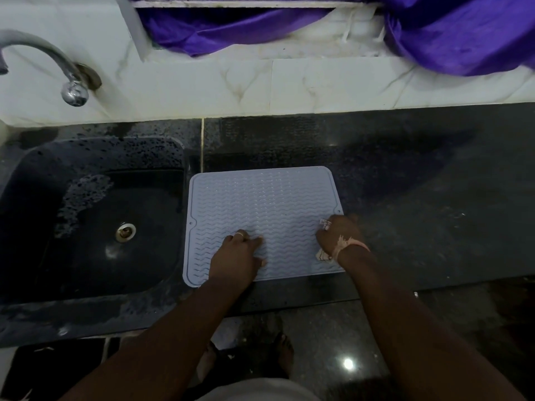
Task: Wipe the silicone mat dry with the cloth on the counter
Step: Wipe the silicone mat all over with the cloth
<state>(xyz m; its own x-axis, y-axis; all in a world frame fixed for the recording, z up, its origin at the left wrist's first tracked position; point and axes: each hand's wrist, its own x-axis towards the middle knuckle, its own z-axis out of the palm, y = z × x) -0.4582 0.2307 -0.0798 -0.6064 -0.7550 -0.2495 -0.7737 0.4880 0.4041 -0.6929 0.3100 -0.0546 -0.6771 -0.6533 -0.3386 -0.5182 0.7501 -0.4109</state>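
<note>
- Head view, looking straight down: the dark stone tabletop (405,198) runs across the frame. It looks wet or smeary to the right of the mat, though the light's too dim to be sure.
- Black sink (86,212) is set into the tabletop on the left, with water drops on its rim and a chrome tap (58,65) over it. Purple fabric (289,24) hangs along the back wall. None of that matters for the job.
- Pale blue silicone mat (260,209) lies flat on the tabletop just right of the sink, wavy ribs facing up, near edge close to the tabletop's front edge.
- Left hand (237,256) rests on the mat's near-left part. Its fingers are spread fairly straight and press down, and I'd guess it's pinning the mat so it doesn't slide.
- Right hand (338,235) is at the mat's near-right edge, fingers curled and clamped around a small whitish cloth (325,224). Only scraps of it poke out above and below the hand.
- Progress, my read: the cloth is picked up and on the mat, so wiping is underway at the right edge. I can't tell wet from dry on the ribs, so can't say how much is done. The whole far half and the left side probably need a pass.
</note>
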